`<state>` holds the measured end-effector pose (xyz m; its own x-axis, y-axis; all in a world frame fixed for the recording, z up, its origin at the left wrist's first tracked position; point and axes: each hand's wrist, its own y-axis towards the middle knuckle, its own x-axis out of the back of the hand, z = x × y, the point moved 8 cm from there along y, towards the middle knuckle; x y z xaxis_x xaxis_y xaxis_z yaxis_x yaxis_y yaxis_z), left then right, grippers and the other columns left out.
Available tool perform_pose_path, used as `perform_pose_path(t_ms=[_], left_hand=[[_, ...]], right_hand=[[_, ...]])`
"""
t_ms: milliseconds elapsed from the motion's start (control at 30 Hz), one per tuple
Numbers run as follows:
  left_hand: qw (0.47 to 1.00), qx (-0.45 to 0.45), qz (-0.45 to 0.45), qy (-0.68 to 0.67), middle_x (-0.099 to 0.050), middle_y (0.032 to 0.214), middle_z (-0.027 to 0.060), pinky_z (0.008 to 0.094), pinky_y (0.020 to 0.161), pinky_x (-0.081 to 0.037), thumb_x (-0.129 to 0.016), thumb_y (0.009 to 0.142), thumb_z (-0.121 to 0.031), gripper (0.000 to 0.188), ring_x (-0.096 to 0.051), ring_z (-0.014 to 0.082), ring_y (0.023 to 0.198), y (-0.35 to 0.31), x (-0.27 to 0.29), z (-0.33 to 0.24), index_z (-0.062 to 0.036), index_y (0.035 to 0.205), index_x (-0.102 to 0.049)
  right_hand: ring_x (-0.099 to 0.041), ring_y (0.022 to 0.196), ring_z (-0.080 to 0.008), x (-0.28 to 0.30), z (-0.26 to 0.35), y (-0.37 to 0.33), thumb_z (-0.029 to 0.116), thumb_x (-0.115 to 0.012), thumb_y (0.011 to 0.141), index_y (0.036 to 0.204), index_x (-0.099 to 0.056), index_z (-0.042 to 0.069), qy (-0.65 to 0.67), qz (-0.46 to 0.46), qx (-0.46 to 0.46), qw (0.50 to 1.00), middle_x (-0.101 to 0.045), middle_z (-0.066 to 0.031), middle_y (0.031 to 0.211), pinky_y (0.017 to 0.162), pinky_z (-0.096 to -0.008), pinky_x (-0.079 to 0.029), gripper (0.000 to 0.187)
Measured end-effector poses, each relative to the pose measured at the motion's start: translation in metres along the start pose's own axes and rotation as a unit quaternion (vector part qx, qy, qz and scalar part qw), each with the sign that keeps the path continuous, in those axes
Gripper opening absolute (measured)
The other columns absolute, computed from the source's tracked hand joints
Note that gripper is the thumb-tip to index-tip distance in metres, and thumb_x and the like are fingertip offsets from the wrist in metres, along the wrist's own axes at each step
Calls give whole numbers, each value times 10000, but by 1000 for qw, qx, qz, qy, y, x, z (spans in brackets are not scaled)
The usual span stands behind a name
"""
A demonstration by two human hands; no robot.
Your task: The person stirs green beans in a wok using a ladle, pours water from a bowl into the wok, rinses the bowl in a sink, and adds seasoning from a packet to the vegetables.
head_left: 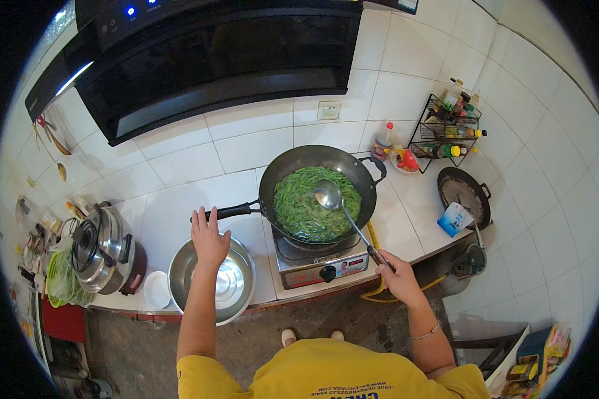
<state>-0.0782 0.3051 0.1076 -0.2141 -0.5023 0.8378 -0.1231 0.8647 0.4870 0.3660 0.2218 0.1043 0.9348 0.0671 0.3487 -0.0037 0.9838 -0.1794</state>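
My right hand (399,276) is wrapped round the dark handle of a metal ladle (327,194). The ladle's bowl rests among chopped green beans (293,199), or similar green vegetable pieces, in liquid. They fill the lower part of a dark wok (276,169) on a single gas burner (293,272). My left hand (209,243) is at the end of the wok's long black handle (236,211), with fingers stretched out over it and thumb apart. Whether it presses on the handle is hard to tell. Below that forearm stands a wide steel basin (247,279).
Left of the basin are a small white bowl (156,290) and a lidded steel pot (100,256). A bottle (383,141) and a spice rack (446,130) stand at the back right, near a dark pan (469,189). A black range hood (226,73) overhangs the counter. A yellow hose (373,297) hangs by its edge.
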Motion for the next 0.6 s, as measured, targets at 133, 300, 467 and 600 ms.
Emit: perform_pose_path(t_ms=[133,300,467,600], left_hand=[[1000,-5,-4,0,-340,1403,234,507,1057,-288,-752,676,-169,757,-275,434,1325,-1,1,0,-97,1349,-413],[1000,-8,-5,-4,-345,1399,240,507,1060,-287,-758,668,-166,762,-277,442,1321,0,1,0,-94,1346,-416],[1000,-10,0,-10,-344,1399,242,508,1060,-286,-756,668,-160,755,-276,446,1320,1,3,-2,-89,1342,-421],[1000,1,4,-13,-344,1397,242,509,1060,-286,-754,669,-154,752,-276,448,1319,0,1,0,-88,1341,-423]], right_hand=[[-485,528,-69,-1,-3,-2,56,-506,912,1330,-460,-4,16,2,1,1000,-614,-49,806,495,-221,-433,424],[-506,505,-75,0,-19,-2,87,-501,927,1324,-472,12,81,21,-29,996,-641,-55,805,454,-208,-422,405],[-524,504,-67,14,-3,-11,127,-485,941,1318,-487,33,82,69,-60,992,-656,-52,806,422,-188,-394,389],[-525,502,-63,28,16,-19,123,-482,934,1318,-489,35,75,98,-70,990,-660,-55,813,420,-188,-386,394]])
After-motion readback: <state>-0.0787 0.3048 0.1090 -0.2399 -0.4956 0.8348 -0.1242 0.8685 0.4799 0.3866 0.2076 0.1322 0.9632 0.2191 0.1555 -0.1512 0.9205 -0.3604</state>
